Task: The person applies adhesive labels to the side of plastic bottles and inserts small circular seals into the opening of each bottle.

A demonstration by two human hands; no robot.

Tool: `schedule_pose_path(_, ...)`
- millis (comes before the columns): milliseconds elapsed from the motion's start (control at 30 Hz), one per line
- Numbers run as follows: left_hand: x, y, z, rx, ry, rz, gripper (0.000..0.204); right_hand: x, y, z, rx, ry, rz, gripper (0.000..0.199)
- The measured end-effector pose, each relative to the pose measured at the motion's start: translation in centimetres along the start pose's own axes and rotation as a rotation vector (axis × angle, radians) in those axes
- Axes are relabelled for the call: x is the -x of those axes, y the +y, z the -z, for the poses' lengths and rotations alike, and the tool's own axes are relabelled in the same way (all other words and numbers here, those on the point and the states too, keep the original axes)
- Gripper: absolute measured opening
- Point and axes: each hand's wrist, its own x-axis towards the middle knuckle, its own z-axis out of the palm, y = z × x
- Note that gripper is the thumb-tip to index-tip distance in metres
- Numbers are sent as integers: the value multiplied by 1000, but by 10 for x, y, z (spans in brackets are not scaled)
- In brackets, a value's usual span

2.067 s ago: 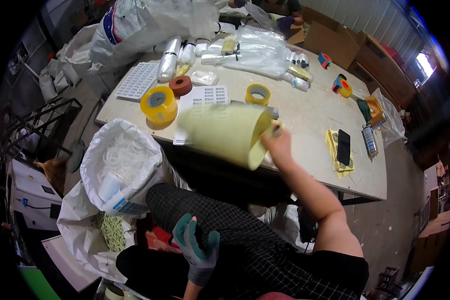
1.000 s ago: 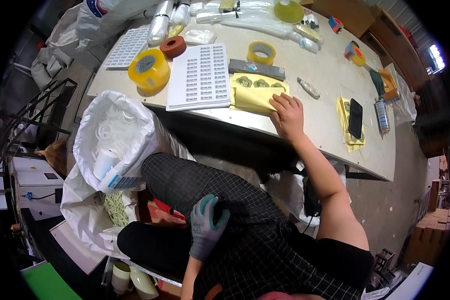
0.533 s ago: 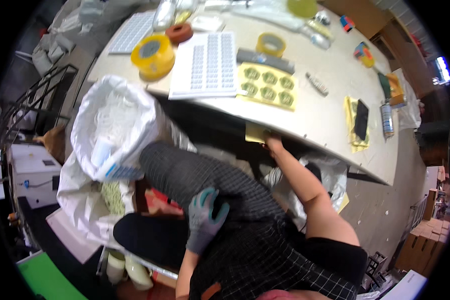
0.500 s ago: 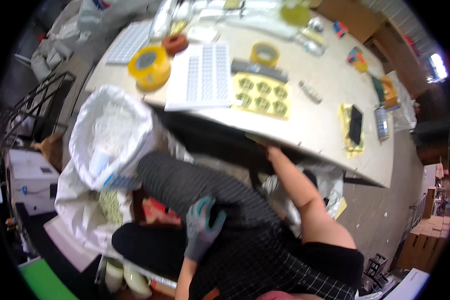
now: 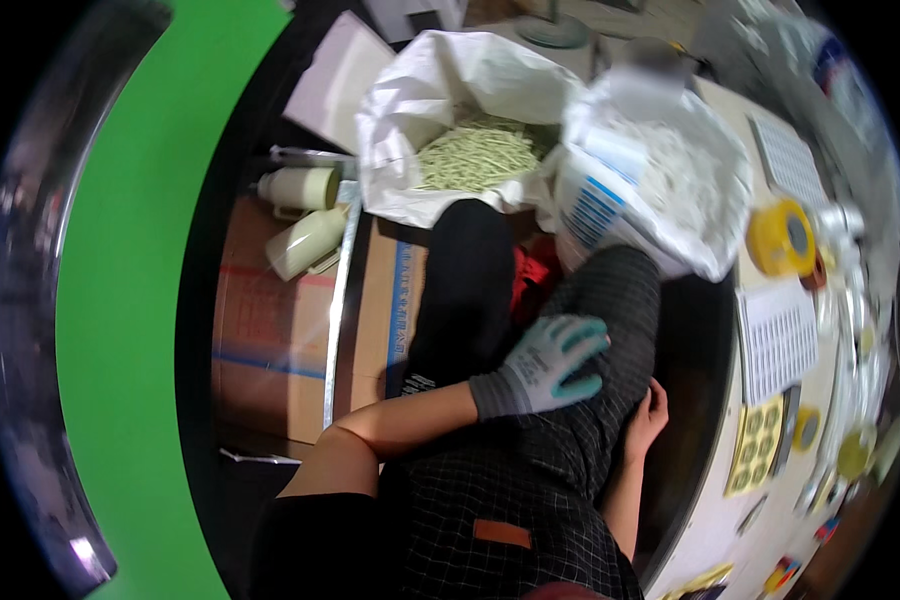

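Note:
My left hand (image 5: 550,368), in a grey glove with teal fingertips, lies over my thigh on the dark checked apron (image 5: 560,465). Its fingers are spread and hold nothing. My bare right hand (image 5: 649,420) is on the other side of that thigh, low beside the table (image 5: 705,500). The fingers there are loosely bent and apart, with nothing visible in them. Ahead of my knees stand a white sack (image 5: 395,130) of pale green sticks or pellets (image 5: 480,155) and a second white sack (image 5: 582,185) holding clear plastic material (image 5: 675,170).
On the table are a yellow tape roll (image 5: 782,238), white printed sheets (image 5: 778,340) and a yellow sticker sheet (image 5: 755,447). To my left are cream bottles (image 5: 307,243), a cardboard box (image 5: 270,350) and a green surface (image 5: 120,330). Something red (image 5: 535,275) lies between my knees.
The view has swung left, so the table is now at the right edge. My right hand has come back from the table's front edge to beside my thigh. My left hand stays on the thigh.

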Motion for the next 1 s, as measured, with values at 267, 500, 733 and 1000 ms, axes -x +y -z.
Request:
schedule_pose_path(267,78,-167,91,-120,385,753,61,-20,-82,-35,745,45,325,54)
schedule_pose_path(500,112,-245,83,-232,350,890,60,-46,-103,-81,664,-66,409,57)
schedule_pose_path(733,114,-232,92,-231,326,803,59,-29,-91,-81,699,-15,358,56)
schedule_pose_path(1000,91,-162,88,-102,253,537,59,-38,-104,-89,843,-2,440,56)
